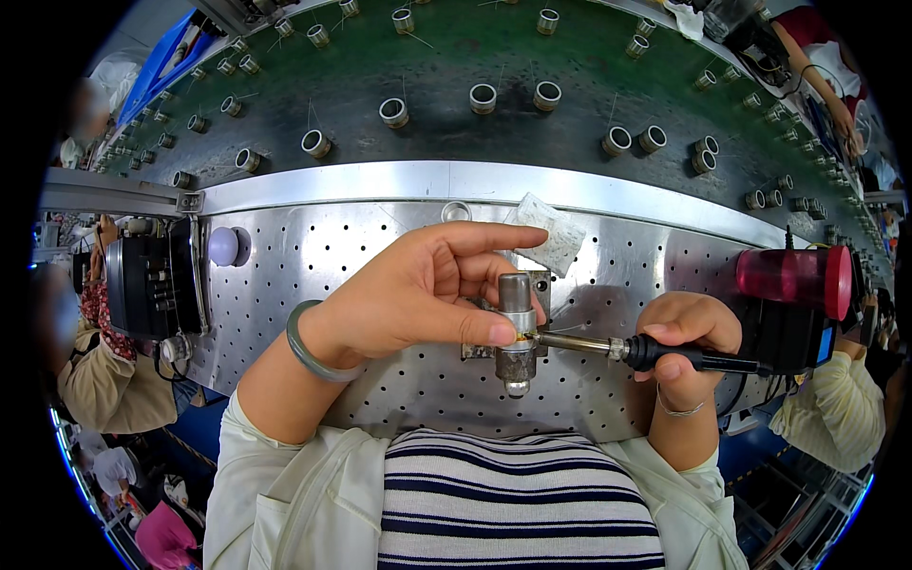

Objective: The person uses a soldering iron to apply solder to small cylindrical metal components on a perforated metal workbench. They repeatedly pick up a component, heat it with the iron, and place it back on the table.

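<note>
My left hand (408, 285) is around an upright metal cylinder (516, 328). The thumb presses on its middle, the index finger stretches out above, and the other fingers curl behind it. A paler ring circles the cylinder's middle, and its lower end is rounded and shiny. From the right, my right hand (689, 337) grips a soldering iron (692, 357) by its black handle. The iron lies almost level, its metal shaft pointing left and its tip at the ring beside my left thumb. A metal block (541, 283) sits partly hidden behind the cylinder.
Beyond the perforated metal bench (304, 247) runs a green belt (361, 71) with several metal cups. A crumpled white sheet (553, 237) and a small ring (456, 211) lie behind my hands. A purple ball (223, 246) is left, a pink container (793, 280) right. People work at both sides.
</note>
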Demonstrator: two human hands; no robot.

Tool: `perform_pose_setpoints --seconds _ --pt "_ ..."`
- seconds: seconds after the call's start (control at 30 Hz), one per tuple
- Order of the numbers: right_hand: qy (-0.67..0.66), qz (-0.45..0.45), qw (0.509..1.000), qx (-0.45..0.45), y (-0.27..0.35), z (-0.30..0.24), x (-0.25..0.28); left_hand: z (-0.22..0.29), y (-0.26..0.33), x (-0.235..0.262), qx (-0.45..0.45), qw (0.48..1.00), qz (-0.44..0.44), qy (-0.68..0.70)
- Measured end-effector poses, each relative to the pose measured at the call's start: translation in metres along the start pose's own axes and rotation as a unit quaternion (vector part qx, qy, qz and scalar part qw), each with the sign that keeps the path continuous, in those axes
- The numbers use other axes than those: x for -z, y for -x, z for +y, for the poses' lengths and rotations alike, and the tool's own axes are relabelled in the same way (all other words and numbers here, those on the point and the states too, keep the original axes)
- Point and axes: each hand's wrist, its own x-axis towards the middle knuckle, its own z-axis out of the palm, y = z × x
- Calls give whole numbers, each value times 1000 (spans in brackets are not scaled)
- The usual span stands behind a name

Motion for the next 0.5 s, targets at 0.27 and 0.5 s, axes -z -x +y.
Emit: perform_pose_setpoints --seconds 0.27,0.5 --pt "18 -13 1000 16 -1 -1 1 3 1 -11 7 1000 29 -8" --pt "-8 22 999 23 -2 -2 4 6 2 -4 7 1000 6 -6"
